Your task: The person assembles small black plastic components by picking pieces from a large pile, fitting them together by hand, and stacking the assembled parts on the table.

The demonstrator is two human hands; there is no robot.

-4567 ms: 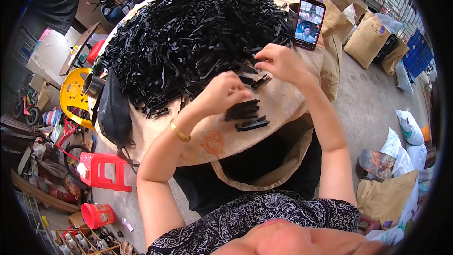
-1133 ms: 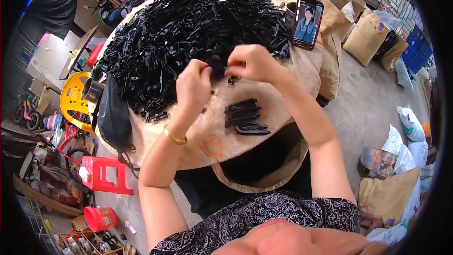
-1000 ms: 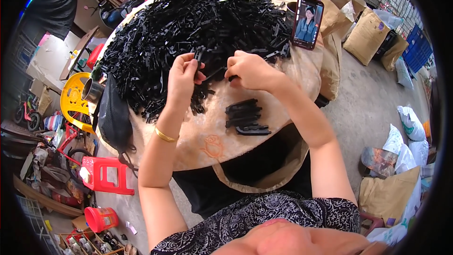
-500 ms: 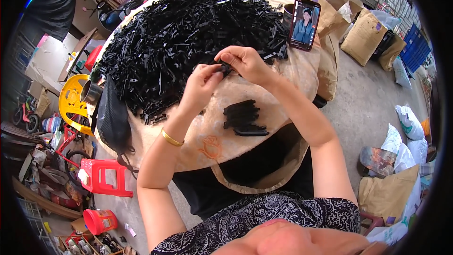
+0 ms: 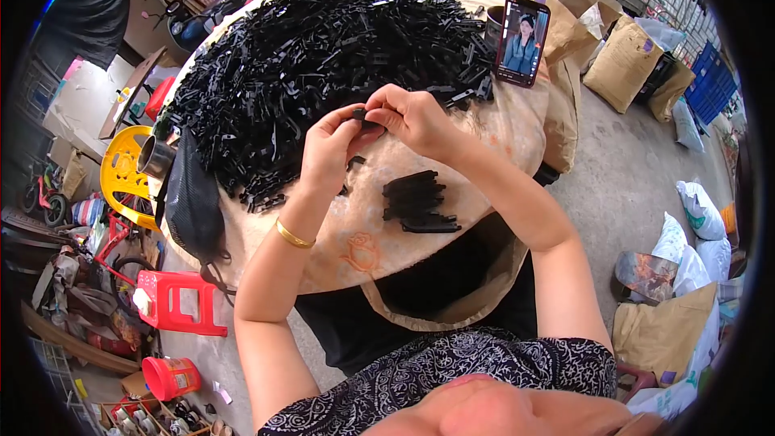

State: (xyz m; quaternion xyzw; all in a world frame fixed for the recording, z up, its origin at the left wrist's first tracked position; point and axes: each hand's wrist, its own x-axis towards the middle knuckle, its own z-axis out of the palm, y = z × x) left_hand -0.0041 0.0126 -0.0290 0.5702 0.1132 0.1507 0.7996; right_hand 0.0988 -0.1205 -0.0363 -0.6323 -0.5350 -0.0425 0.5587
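Between my two hands, over the near edge of a big heap of black plastic pieces (image 5: 323, 48), is a small black plastic piece (image 5: 359, 114). My left hand (image 5: 329, 145) pinches it from the left, with a gold bangle on that wrist. Thumb and forefinger of my right hand (image 5: 412, 121) close on its right side. The fingers cover most of the piece, so its full shape is hidden. Nearer to me, a small stack of long black plastic strips (image 5: 418, 202) lies on the patterned tablecloth (image 5: 339, 242).
A phone (image 5: 522, 40) stands upright at the table's right side. An open brown sack (image 5: 436, 323) hangs at the near edge, by my lap. At left are a black mesh bag (image 5: 194, 198), a yellow chair (image 5: 125, 178) and a red stool (image 5: 182, 303). Paper sacks (image 5: 622, 60) stand at right.
Both hands have shifted slightly left, and the left fingers have opened out from a curled grip to a pinch on the small black piece. The stack of strips has not moved.
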